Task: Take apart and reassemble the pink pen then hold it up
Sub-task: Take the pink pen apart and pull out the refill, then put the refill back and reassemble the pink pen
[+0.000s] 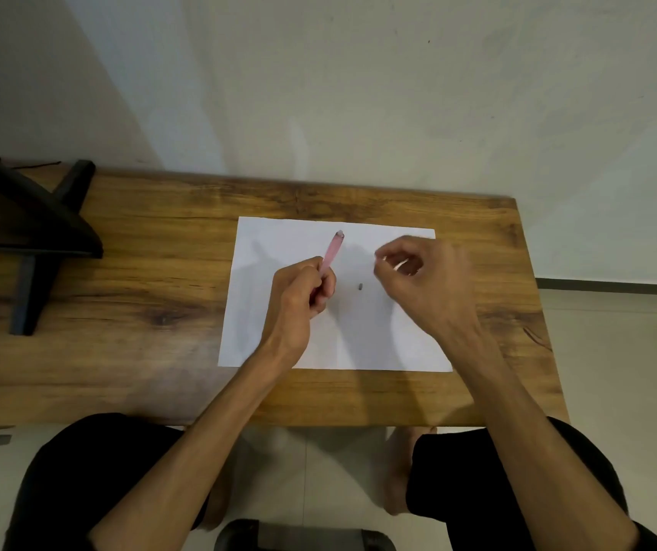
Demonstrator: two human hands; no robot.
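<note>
Pen (333, 252): clenched in left hand (299, 300). Right hand (418, 284): pinch contents unclear. Small part (360, 287): loose on paper (279, 240); may roll away.

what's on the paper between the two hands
In the head view, one small dark grey piece lies on the white paper sheet, between the left hand gripping the pink pen barrel and the right hand.

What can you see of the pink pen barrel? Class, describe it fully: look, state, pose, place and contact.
The pink pen barrel is a slim, pale pink tube, apparently plastic. The left hand grips its lower end, hiding that part. It tilts up and away from the person, its far end pale and blurred. It is held above the white paper. Nothing else touches it.
</note>
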